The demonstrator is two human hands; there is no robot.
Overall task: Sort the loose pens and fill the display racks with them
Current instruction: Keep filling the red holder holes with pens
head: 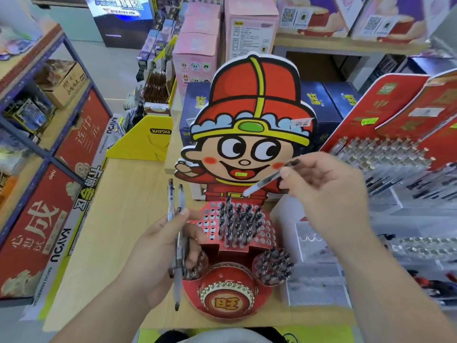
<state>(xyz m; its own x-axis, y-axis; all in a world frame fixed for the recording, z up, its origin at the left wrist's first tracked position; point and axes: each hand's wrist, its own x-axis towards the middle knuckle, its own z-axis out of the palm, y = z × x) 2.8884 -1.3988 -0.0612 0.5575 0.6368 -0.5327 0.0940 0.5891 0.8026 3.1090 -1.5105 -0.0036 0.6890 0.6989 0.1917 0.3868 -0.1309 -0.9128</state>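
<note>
Right hand [321, 191] pinches one pen [265, 180], tip slanted toward 7 o'clock over display rack [268, 233], likely seeking free hole. Left hand [163, 248] grips spare pens [170, 199] at rack's 9 o'clock, held close as supply. Rack stands on worktop [118, 219].

Open room left of the red cardboard pen rack [230, 276], crowded elsewhere
The pale wooden tabletop [118, 231] lies bare to its left; the tall cartoon-figure backboard [254, 95] walls its rear, dark upright pens [238, 224] fill its middle holes, a clear acrylic display tray [319, 266] stands just beside its right
</note>
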